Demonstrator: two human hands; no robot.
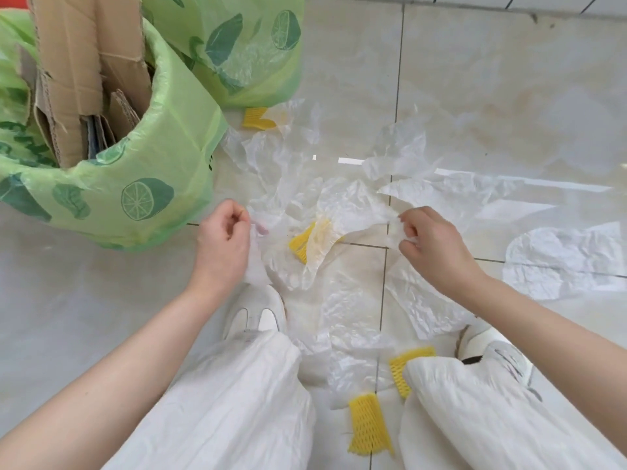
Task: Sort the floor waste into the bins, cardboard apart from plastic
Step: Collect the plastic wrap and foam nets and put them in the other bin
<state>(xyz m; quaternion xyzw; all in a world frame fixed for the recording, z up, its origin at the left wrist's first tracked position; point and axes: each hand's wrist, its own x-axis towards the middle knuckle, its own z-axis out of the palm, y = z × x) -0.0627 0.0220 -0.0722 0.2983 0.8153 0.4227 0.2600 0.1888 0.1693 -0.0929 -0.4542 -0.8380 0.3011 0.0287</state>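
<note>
Clear plastic sheets (342,205) lie crumpled on the tiled floor in front of me. My left hand (224,239) pinches one edge of a sheet, and my right hand (431,242) grips the opposite edge, holding it just above the floor. A yellow foam net (300,245) shows through beneath that sheet. Brown cardboard pieces (78,72) stand in the near bin (163,184), lined with a green lemon-print bag, at the left. Behind it, a second green-lined bin (244,49) shows only its bag.
More yellow foam nets lie by the far bin (258,118), between my feet (369,425) and by my right leg (403,364). Another plastic sheet (559,262) is spread at the right. My white shoes (258,313) and trouser legs fill the bottom.
</note>
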